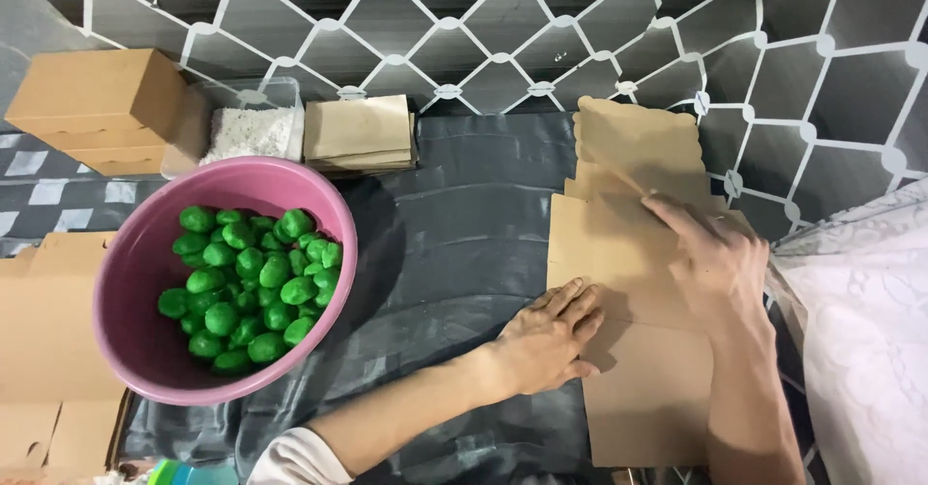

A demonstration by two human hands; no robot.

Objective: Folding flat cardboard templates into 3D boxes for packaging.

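Observation:
A flat, unfolded brown cardboard box blank (628, 253) lies on the dark plastic sheet at the right. My left hand (546, 335) rests palm down on its left part, fingers spread. My right hand (710, 258) presses on a panel of the blank further right, fingers pointing up and left along a fold. Neither hand grips anything.
A pink bowl (140, 350) filled with several green balls (251, 287) sits at the left. Behind it are a clear tub of white material (251, 129), a stack of brown paper bags (360, 135) and closed cardboard boxes (97, 103). More flat cardboard (48, 350) lies at far left.

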